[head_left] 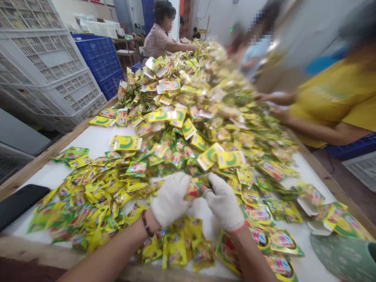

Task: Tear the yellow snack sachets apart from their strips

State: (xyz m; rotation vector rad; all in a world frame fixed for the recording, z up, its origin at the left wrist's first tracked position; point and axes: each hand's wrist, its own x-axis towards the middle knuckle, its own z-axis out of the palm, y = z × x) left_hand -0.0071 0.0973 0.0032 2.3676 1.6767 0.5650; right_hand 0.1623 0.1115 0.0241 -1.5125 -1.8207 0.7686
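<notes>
My left hand (172, 199), in a white knit glove, pinches the left side of a small green and red candy packet (194, 189). My right hand (225, 201), gloved the same way, is closed at the packet's other end; the fingers partly hide it. Under and left of my left wrist lie many loose yellow-green packets (102, 196). Close to my right forearm, larger printed packs (282, 237) rest on the white tabletop (205, 235). Beyond both hands rises a heap of packets and small yellow boxes (158, 115).
A black phone (22, 203) lies at the left table edge, and a green patterned object (342, 252) at the lower right. White crates (49, 58) and blue crates (100, 62) stand at the left. Several people work around the heap, one in a yellow shirt (335, 94) nearby.
</notes>
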